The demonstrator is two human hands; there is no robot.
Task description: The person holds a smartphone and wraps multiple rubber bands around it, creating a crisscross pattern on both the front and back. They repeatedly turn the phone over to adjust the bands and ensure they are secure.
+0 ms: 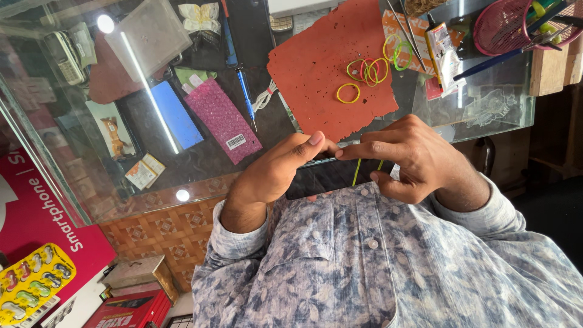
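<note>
Two hands on one flat black smartphone (331, 176), held close against the chest above a blue-grey patterned shirt (376, 267): the left hand (273, 173) clasps its left end, thumb laid along the top edge; the right hand (413, 158) pinches its right end, forefinger tip on the upper rim, where a yellow-green rubber band (358, 172) crosses the dark face. Step in hand, by appearance: working the band or the top edge of the handset; a steady hold from both hands seems needed. Beyond, on the glass counter (486, 103): one orange-red pitted mat (328, 67) bearing about six loose coloured rubber bands (367, 70); one blue screwdriver (246, 94); one pink bubble-wrap pouch (221, 118); one pink mesh basket (504, 24).
</note>
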